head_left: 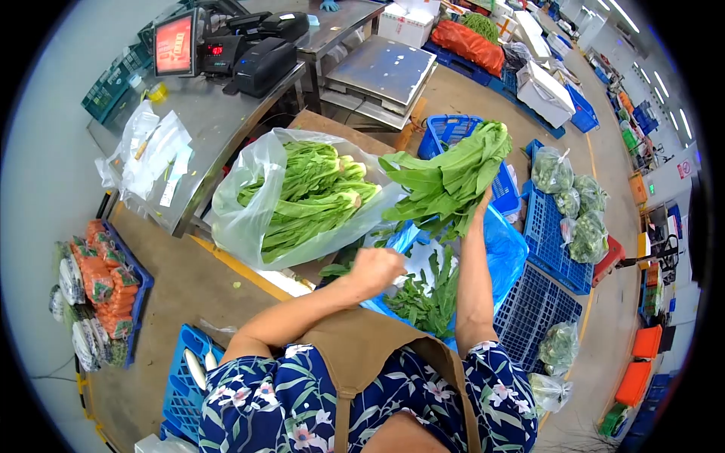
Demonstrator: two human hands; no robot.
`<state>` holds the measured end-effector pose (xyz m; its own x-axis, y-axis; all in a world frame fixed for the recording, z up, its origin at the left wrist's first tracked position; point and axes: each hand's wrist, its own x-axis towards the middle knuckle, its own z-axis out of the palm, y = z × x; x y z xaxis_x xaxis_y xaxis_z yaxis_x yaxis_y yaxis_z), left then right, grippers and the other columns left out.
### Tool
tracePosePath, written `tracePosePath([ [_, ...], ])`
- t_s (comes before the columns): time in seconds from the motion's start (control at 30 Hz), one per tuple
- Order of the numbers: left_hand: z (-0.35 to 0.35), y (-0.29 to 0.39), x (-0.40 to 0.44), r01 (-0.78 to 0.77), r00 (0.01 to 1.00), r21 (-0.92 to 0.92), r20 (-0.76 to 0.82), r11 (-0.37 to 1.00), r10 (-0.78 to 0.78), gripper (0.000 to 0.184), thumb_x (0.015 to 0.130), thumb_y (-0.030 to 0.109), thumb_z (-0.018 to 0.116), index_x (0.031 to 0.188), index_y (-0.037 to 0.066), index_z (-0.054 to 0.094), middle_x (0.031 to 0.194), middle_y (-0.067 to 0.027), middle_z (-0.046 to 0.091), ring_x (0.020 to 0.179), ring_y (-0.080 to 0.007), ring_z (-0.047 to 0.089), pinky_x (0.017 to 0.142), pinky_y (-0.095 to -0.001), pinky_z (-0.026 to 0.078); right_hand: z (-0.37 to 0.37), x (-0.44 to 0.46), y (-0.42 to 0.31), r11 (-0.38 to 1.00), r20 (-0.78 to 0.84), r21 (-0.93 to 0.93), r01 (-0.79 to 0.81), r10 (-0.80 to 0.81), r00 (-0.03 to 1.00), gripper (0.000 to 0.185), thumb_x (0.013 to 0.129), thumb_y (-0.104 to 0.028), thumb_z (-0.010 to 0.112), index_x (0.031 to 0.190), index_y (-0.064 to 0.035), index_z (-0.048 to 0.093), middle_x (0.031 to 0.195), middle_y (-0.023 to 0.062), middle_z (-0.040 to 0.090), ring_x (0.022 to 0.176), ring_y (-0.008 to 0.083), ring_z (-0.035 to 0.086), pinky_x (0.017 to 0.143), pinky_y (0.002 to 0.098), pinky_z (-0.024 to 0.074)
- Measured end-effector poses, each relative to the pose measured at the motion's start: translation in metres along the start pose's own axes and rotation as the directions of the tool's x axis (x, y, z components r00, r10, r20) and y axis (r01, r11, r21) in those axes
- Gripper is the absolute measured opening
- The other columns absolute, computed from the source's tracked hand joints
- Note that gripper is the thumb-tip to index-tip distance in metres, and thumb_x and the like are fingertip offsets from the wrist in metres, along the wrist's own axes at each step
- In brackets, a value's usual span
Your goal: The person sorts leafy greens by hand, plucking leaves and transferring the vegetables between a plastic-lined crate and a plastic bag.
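Observation:
My right hand (483, 204) grips a bunch of long-leaved greens (453, 170), raised above a blue basket lined with a blue plastic bag (507, 253). Loose leaves (430, 298) lie inside that liner. My left hand (377, 272) is closed in a fist over the liner's left side, and whatever its fingers may hold is hidden. Beyond it, a clear plastic bag (253, 215) stands wide at the mouth. Stacked in the bag are several heads of leafy lettuce-like greens (317, 200), their pale cut ends facing right.
On the left, a steel table (200, 117) bears white plastic bags (155, 147), a screen (175, 45) and a black machine (260, 64). A platform scale (381, 68) stands behind. Blue pallets (555, 238) with bagged vegetables (587, 238) are at right; bagged carrots (102, 272) at far left.

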<state>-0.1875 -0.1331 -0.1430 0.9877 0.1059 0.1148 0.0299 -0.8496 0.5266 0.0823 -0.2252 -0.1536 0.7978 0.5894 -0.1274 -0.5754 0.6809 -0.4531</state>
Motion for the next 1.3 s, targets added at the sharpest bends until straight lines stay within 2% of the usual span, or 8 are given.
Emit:
tracePosePath([
  [0.2, -0.133, -0.051, -0.034, 0.457, 0.695, 0.365, -0.716, 0.811, -0.069, 0.069, 0.062, 0.021, 0.084, 0.124, 0.01, 0.054, 0.136, -0.0151, 0.041, 0.129, -0.0348, 0.034, 0.096, -0.0572, 0.029, -0.029, 0.021, -0.005, 0.98, 0.141, -0.194, -0.052, 0.081, 0.987, 0.059, 0.081, -0.029, 0.065, 0.132, -0.0054, 0.048, 0.124, 0.0132, 0.058, 0.111, 0.0304, 0.058, 0.097, 0.0466, 0.0463],
  [0.33, -0.16, -0.141, -0.064, 0.847, 0.469, 0.022, -0.502, 0.531, -0.726, 0.037, 0.079, 0.016, 0.072, 0.112, 0.007, 0.056, 0.091, -0.0145, 0.065, 0.083, -0.029, 0.063, 0.076, -0.0423, 0.047, -0.024, 0.016, 0.038, 0.882, 0.179, -0.357, -0.309, 0.389, 0.904, 0.062, 0.079, -0.026, 0.067, 0.134, -0.0054, 0.046, 0.126, 0.0132, 0.057, 0.112, 0.03, 0.057, 0.098, 0.0467, 0.046],
  [0.47, -0.191, -0.178, -0.105, -0.022, 0.581, -0.959, -0.243, 0.283, -0.777, 0.009, 0.092, 0.012, 0.055, 0.094, 0.003, 0.056, 0.064, -0.0019, 0.054, 0.053, -0.0113, 0.051, 0.054, -0.0268, 0.045, -0.009, 0.0, 0.104, 0.72, 0.203, -0.476, -0.506, 0.649, 0.733, 0.065, 0.078, -0.022, 0.069, 0.135, -0.0054, 0.044, 0.127, 0.0132, 0.057, 0.113, 0.0295, 0.057, 0.098, 0.0468, 0.0456],
  [0.63, -0.193, -0.187, -0.137, -0.086, 0.713, -0.995, -0.033, -0.042, -0.701, 0.022, 0.098, 0.026, 0.049, 0.1, 0.005, 0.057, 0.064, -0.0013, 0.051, 0.052, -0.0117, 0.044, 0.055, -0.0304, 0.043, 0.068, -0.003, 0.182, 0.433, 0.184, -0.654, -0.62, 0.887, 0.425, 0.074, 0.073, -0.015, 0.072, 0.138, -0.0057, 0.039, 0.129, 0.0128, 0.055, 0.116, 0.0282, 0.055, 0.1, 0.0454, 0.0436],
  [0.97, -0.208, -0.181, -0.126, -0.002, 0.737, -0.892, -0.307, 0.451, -0.603, 0.038, 0.1, 0.031, 0.044, 0.126, 0.007, 0.058, 0.064, 0.0039, 0.047, 0.055, -0.0074, 0.048, 0.053, -0.0226, 0.043, 0.229, 0.062, 0.338, -0.013, -0.013, -1.0, -0.029, 1.0, -0.007, 0.09, 0.061, 0.005, 0.075, 0.141, -0.0064, 0.035, 0.13, 0.0093, 0.052, 0.123, 0.0235, 0.046, 0.107, 0.0349, 0.0347],
  [1.1, -0.193, -0.213, -0.121, -0.221, 0.664, -0.931, -0.362, 0.291, -0.654, 0.034, 0.1, 0.029, 0.045, 0.104, 0.002, 0.065, 0.068, -0.0002, 0.054, 0.058, -0.0078, 0.051, 0.055, -0.0243, 0.043, 0.191, 0.037, 0.341, 0.035, 0.091, -0.949, 0.314, 0.982, 0.163, 0.086, 0.06, 0.007, 0.072, 0.138, -0.0045, 0.039, 0.121, 0.0126, 0.057, 0.113, 0.0231, 0.055, 0.1, 0.0368, 0.0428],
  [1.17, -0.186, -0.217, -0.117, -0.308, 0.648, -0.932, -0.351, 0.189, -0.676, 0.034, 0.1, 0.029, 0.046, 0.107, 0.001, 0.063, 0.069, -0.0009, 0.055, 0.061, -0.0083, 0.052, 0.055, -0.0244, 0.043, 0.161, 0.014, 0.339, -0.034, 0.009, -0.992, 0.119, 0.941, 0.339, 0.078, 0.059, 0.005, 0.075, 0.132, -0.0037, 0.047, 0.116, 0.0137, 0.06, 0.107, 0.0231, 0.059, 0.093, 0.0378, 0.0486],
  [1.3, -0.219, -0.173, -0.119, -0.258, 0.828, -0.782, -0.482, 0.567, -0.288, 0.032, 0.099, 0.022, 0.049, 0.121, 0.002, 0.058, 0.069, 0.0001, 0.057, 0.057, -0.0063, 0.048, 0.052, -0.0226, 0.04, 0.173, 0.031, 0.33, -0.087, -0.109, -0.989, -0.121, 0.976, 0.188, 0.051, 0.065, 0.0, 0.07, 0.115, -0.0011, 0.061, 0.102, 0.0135, 0.066, 0.093, 0.0239, 0.064, 0.084, 0.0356, 0.0532],
])
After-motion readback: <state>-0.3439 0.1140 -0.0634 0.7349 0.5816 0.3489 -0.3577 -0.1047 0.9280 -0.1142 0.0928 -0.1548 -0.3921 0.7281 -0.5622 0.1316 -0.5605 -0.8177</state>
